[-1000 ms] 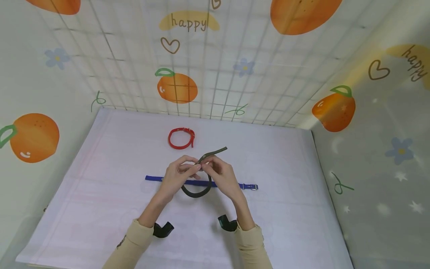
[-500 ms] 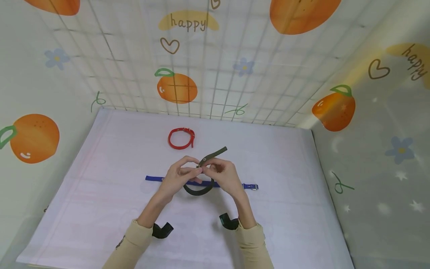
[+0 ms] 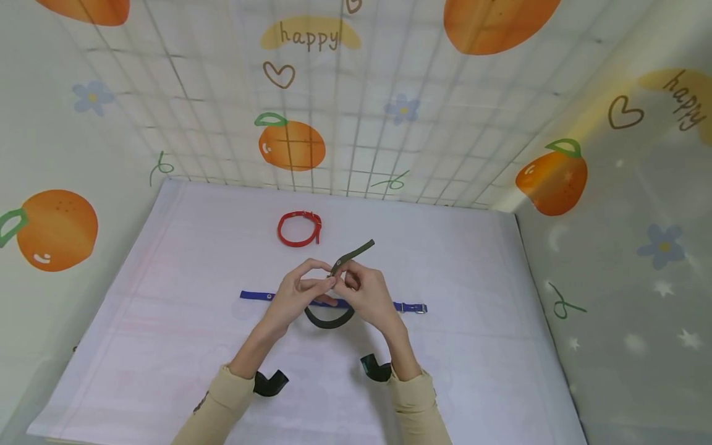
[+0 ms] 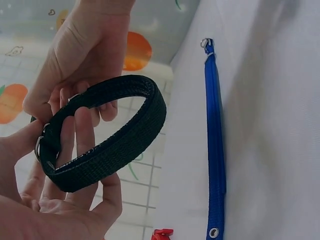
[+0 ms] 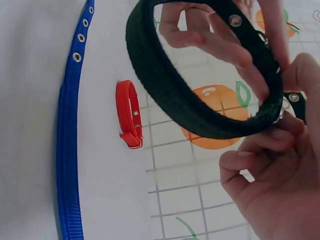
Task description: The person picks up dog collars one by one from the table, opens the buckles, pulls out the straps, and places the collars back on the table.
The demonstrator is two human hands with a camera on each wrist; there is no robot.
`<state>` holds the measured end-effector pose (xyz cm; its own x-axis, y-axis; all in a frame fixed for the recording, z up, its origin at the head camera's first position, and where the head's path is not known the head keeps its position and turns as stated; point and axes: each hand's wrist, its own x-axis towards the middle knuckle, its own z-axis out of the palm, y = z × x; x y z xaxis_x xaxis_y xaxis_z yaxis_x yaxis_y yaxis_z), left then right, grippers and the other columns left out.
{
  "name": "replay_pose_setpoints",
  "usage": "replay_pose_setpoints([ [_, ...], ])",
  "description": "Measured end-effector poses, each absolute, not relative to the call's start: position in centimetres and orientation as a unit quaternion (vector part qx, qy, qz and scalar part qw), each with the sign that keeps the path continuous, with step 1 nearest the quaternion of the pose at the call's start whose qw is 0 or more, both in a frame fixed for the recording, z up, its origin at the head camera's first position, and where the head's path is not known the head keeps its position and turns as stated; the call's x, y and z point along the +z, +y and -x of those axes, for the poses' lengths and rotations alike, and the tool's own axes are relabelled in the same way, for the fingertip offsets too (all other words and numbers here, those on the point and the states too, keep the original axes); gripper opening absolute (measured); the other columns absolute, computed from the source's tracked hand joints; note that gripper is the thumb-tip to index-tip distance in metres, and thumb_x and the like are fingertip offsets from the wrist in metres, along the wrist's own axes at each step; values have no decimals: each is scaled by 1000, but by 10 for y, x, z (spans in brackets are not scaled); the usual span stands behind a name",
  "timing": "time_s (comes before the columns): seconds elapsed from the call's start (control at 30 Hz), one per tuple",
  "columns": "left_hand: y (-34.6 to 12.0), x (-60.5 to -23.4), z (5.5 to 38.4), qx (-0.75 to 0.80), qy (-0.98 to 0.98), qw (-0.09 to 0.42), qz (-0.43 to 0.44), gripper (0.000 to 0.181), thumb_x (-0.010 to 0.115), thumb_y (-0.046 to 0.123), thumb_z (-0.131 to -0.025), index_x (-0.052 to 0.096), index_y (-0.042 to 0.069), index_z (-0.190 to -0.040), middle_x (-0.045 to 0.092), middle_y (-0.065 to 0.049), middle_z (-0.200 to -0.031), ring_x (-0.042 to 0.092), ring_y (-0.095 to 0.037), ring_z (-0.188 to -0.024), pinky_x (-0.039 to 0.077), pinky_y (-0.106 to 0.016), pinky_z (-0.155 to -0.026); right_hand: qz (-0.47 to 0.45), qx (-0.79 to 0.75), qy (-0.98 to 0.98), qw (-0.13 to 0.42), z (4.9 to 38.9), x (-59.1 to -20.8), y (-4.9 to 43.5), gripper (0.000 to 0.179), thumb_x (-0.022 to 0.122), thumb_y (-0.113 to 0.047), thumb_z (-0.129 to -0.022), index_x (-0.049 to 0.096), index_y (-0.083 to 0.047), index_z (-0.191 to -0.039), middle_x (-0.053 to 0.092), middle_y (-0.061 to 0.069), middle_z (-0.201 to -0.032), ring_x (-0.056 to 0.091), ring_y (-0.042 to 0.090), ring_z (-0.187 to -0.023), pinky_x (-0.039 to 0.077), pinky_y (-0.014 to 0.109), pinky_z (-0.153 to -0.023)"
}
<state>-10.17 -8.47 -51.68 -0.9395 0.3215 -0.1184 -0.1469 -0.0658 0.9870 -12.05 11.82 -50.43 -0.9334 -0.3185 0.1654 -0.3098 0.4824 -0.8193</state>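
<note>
A dark green dog collar point(image 3: 329, 325) is held in the air above the table, bent into a loop. Its loose end sticks up past the fingertips, to the far right. At the buckle, my left hand point(image 3: 292, 298) pinches the collar between thumb and fingers; in the left wrist view some of its fingers reach through the loop point(image 4: 125, 160). My right hand point(image 3: 371, 298) pinches the strap right beside it. Fingers partly cover the buckle, so how the strap sits in it cannot be told. Below lies a blue collar point(image 3: 254, 296), stretched straight, its middle hidden by the hands.
A red collar point(image 3: 298, 243), closed in a ring, lies farther back on the white table point(image 3: 473, 358). Black curved pieces point(image 3: 271, 383) show by both sleeves. Printed curtains with oranges point(image 3: 292, 146) surround the table's back and sides.
Both hands stay at the buckle. The right fingers have shifted and bent a little at the strap, and the hanging loop has swung slightly. The blue and red collars have not moved.
</note>
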Motion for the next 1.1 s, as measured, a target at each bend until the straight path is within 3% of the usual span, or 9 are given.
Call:
replay_pose_setpoints([
  [0.2,-84,-517,102,728,662,164,-69,30,71,32,-106,63,21,-132,85,-8,-112,83,-33,-94,51,-53,-115,180,-462,869,2,120,-504,117,13,68,-19,-96,70,-9,-103,37,-8,-65,31,5,-60,26,21,-58],
  [0.43,-84,-517,103,727,663,167,-64,29,71,32,-106,63,21,-132,82,-17,-118,83,-35,-91,46,-56,-118,176,-481,858,-28,118,-507,118,10,61,-14,-97,69,-10,-102,49,-5,-71,42,7,-63,33,21,-59],
  [0.57,-84,-516,103,722,669,163,-64,28,71,33,-105,64,23,-131,84,-13,-112,82,-33,-88,47,-53,-116,193,-485,851,-48,118,-507,120,13,58,-14,-101,70,-10,-103,56,-2,-76,47,9,-67,36,22,-61],
  [0.8,-85,-515,102,724,668,161,-63,28,72,34,-105,64,23,-131,84,-9,-113,78,-51,-99,47,-55,-116,207,-483,848,-68,119,-508,123,15,58,-11,-102,72,-10,-103,63,0,-81,50,10,-71,39,23,-65],
  [0.93,-85,-515,102,723,669,159,-65,28,71,34,-105,64,23,-131,84,-10,-116,79,-48,-97,44,-57,-118,210,-467,854,-92,120,-509,123,17,58,-12,-102,74,-10,-99,67,0,-86,52,10,-74,45,28,-67],
  [1.1,-83,-517,101,712,681,158,-70,27,71,34,-106,65,25,-131,85,-9,-111,82,-32,-90,44,-58,-116,199,-452,864,-100,119,-509,122,14,63,-18,-103,76,-15,-98,65,0,-88,55,11,-78,47,34,-70],
])
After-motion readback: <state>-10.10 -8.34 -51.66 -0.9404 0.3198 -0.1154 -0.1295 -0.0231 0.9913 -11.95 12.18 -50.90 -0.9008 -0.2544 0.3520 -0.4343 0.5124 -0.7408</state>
